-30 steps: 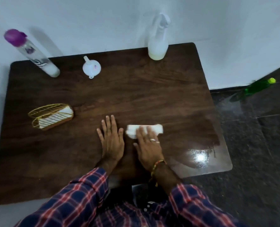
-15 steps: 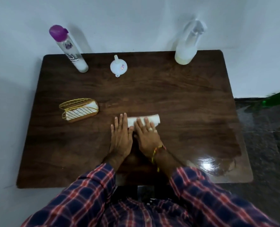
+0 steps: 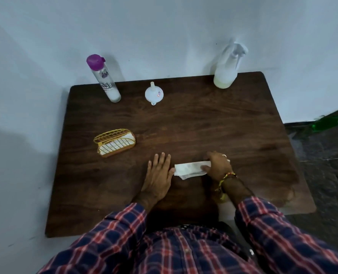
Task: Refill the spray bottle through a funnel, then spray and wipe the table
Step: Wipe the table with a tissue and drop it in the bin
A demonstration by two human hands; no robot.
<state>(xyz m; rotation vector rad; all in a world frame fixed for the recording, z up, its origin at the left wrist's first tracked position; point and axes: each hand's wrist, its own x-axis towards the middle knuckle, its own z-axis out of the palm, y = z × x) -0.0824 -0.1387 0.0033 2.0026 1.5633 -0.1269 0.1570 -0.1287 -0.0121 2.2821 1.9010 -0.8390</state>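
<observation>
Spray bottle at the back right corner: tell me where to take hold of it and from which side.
Grip the spray bottle round its narrow neck just under the trigger head, coming from the front, since the wall stands close behind it. It stands upright, and the wide round body below looks harder to close a hand round. The right hand is nearer, but it now holds the folded tissue.

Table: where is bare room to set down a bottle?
On the table: bare wood between funnel, spray bottle and right hand; also left of the left hand. Crowded around the tissue.
</observation>
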